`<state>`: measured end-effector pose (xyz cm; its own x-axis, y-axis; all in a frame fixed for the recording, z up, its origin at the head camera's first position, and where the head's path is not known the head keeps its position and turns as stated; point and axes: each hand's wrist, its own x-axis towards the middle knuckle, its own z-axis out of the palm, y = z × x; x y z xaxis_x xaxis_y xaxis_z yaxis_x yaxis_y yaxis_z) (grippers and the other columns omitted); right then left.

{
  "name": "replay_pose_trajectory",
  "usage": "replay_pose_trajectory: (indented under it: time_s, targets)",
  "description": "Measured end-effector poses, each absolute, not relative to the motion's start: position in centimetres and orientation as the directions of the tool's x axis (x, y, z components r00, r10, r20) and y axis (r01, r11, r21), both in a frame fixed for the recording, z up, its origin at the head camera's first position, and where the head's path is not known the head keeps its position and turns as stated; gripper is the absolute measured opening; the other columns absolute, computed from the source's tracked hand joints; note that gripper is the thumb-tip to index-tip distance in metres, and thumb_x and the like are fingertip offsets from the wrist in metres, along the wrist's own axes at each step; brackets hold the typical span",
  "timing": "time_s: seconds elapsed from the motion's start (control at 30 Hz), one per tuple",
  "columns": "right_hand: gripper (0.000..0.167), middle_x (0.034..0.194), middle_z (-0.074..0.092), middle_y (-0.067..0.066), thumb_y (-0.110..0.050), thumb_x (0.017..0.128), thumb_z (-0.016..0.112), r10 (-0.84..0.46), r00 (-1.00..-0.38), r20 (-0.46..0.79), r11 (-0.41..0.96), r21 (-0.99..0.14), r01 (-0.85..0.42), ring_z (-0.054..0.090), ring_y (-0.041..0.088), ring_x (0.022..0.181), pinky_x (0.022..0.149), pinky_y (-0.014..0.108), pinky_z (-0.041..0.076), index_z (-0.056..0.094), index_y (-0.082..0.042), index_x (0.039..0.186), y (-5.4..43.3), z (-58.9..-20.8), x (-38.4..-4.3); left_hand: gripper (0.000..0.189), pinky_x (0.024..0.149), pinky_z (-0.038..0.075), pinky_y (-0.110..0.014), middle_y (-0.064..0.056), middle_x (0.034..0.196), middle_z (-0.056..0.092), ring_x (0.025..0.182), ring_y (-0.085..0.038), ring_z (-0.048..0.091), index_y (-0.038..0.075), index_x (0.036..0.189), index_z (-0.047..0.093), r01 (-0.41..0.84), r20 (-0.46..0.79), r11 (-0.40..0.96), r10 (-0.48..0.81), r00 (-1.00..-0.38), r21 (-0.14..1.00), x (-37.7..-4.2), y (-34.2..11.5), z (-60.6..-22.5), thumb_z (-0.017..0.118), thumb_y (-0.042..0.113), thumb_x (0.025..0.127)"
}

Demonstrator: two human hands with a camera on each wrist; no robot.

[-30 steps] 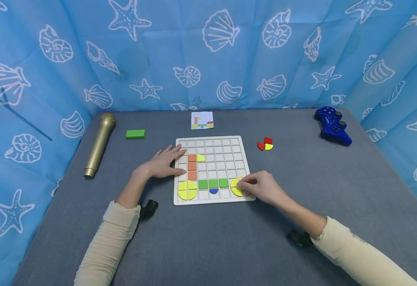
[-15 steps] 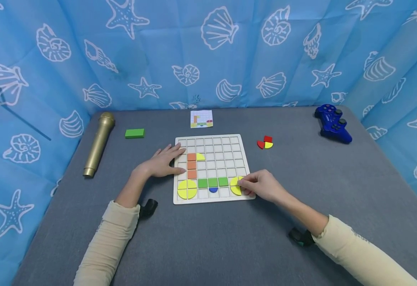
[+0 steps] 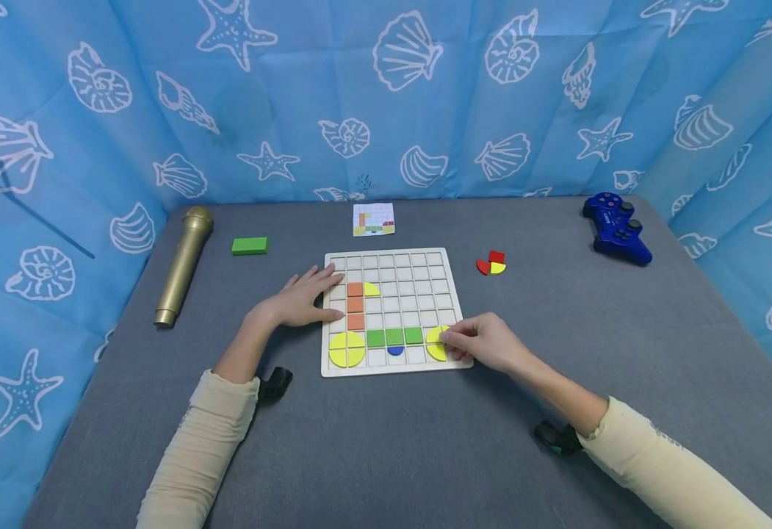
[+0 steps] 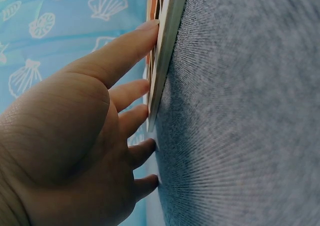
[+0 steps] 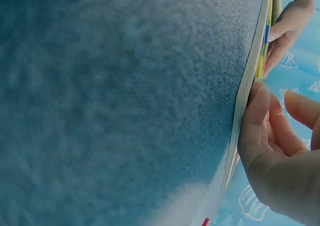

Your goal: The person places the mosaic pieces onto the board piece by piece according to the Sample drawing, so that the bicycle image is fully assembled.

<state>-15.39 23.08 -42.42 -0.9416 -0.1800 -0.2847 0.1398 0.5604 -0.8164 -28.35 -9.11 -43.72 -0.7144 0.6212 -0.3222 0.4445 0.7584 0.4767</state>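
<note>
A white grid board [image 3: 419,293] lies on the table, bearing coloured tiles. My left hand [image 3: 300,300] rests at its left edge with fingers spread; in the left wrist view the thumb [image 4: 132,43] touches the board's rim. At the lower right corner my right hand [image 3: 485,342] has curled fingers, their tips on a yellow quarter-circle tile [image 3: 435,351] of a round yellow group, covering part of it. Orange squares [image 3: 355,304] form a column beside another yellow quarter [image 3: 372,289]. Green squares [image 3: 394,336] make a row above a small blue piece [image 3: 395,351]; a full yellow circle [image 3: 347,349] sits lower left.
Loose red and yellow tiles [image 3: 496,267] lie right of the board. Behind it is a printed pattern card [image 3: 373,220]. A green block [image 3: 250,246] and a gold microphone [image 3: 184,267] lie to the left, a blue game controller [image 3: 615,229] at the far right. A blue curtain [image 3: 425,103] surrounds the table.
Both hands stay almost where they were, the right fingers still at the yellow tiles. The head view has tilted very slightly.
</note>
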Motion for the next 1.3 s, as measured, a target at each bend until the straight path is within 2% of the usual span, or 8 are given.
replay_pose_trajectory:
  time_s: [0.2, 0.47, 0.6, 0.93, 1.17, 1.3]
  targets:
    - [0.030, 0.080, 0.068, 0.008, -0.025, 0.093, 0.064, -0.191, -0.928, -0.319, 0.492, -0.850, 0.190, 0.062, 0.020, 0.072, 0.065, 0.032, 0.053, 0.072, 0.002, 0.103, 23.1, -42.1, -15.2, 0.080, 0.111, -0.001, -0.056, -0.013, 0.158, 0.007, 0.143, -0.035, -0.002, 0.012, 0.154, 0.019, 0.452, -0.319, 0.750, 0.631, -0.707, 0.483, -28.5, -9.2, -43.9, 0.059, 0.045, 0.092]
    - [0.038, 0.102, 0.068, 0.018, -0.025, 0.098, 0.056, -0.362, -0.850, -0.383, 0.324, -0.907, 0.270, 0.067, 0.025, 0.082, 0.071, 0.033, 0.055, 0.064, 0.008, 0.115, 23.0, -41.9, -15.0, 0.080, 0.110, -0.001, -0.057, -0.013, 0.158, 0.007, 0.143, -0.035, -0.001, 0.012, 0.154, 0.020, 0.464, -0.307, 0.743, 0.639, -0.705, 0.481, -28.6, -9.4, -44.0, 0.059, 0.045, 0.092]
    - [0.043, 0.108, 0.066, 0.021, -0.027, 0.099, 0.053, -0.404, -0.820, -0.406, 0.300, -0.905, 0.300, 0.067, 0.026, 0.085, 0.073, 0.033, 0.055, 0.060, 0.010, 0.121, 22.9, -41.7, -15.0, 0.080, 0.110, -0.002, -0.057, -0.013, 0.158, 0.007, 0.143, -0.035, -0.001, 0.012, 0.154, 0.020, 0.461, -0.308, 0.744, 0.638, -0.706, 0.484, -28.5, -9.3, -44.0, 0.059, 0.046, 0.092]
    - [0.048, 0.111, 0.065, 0.022, -0.031, 0.100, 0.051, -0.428, -0.804, -0.413, 0.272, -0.907, 0.322, 0.067, 0.026, 0.090, 0.075, 0.033, 0.055, 0.056, 0.010, 0.125, 23.8, -41.9, -15.4, 0.079, 0.110, -0.001, -0.057, -0.013, 0.158, 0.007, 0.143, -0.035, -0.001, 0.012, 0.154, 0.020, 0.459, -0.310, 0.746, 0.636, -0.707, 0.482, -28.4, -9.3, -43.8, 0.059, 0.044, 0.093]
    - [0.052, 0.107, 0.066, 0.017, -0.030, 0.101, 0.049, -0.439, -0.767, -0.469, 0.169, -0.881, 0.442, 0.066, 0.018, 0.086, 0.079, 0.031, 0.053, 0.048, 0.013, 0.130, 25.4, -41.7, -16.7, 0.079, 0.111, -0.001, -0.056, -0.012, 0.158, 0.007, 0.143, -0.035, -0.002, 0.012, 0.154, 0.020, 0.447, -0.322, 0.758, 0.623, -0.713, 0.475, -28.4, -9.2, -43.7, 0.059, 0.044, 0.093]
    - [0.056, 0.107, 0.067, 0.014, -0.029, 0.102, 0.049, -0.406, -0.773, -0.488, 0.060, -0.858, 0.510, 0.066, 0.016, 0.088, 0.085, 0.032, 0.051, 0.040, 0.015, 0.135, 26.6, -41.4, -17.6, 0.079, 0.111, -0.001, -0.056, -0.012, 0.158, 0.007, 0.143, -0.035, -0.002, 0.012, 0.154, 0.020, 0.444, -0.323, 0.758, 0.622, -0.713, 0.478, -28.4, -9.2, -43.7, 0.059, 0.044, 0.093]
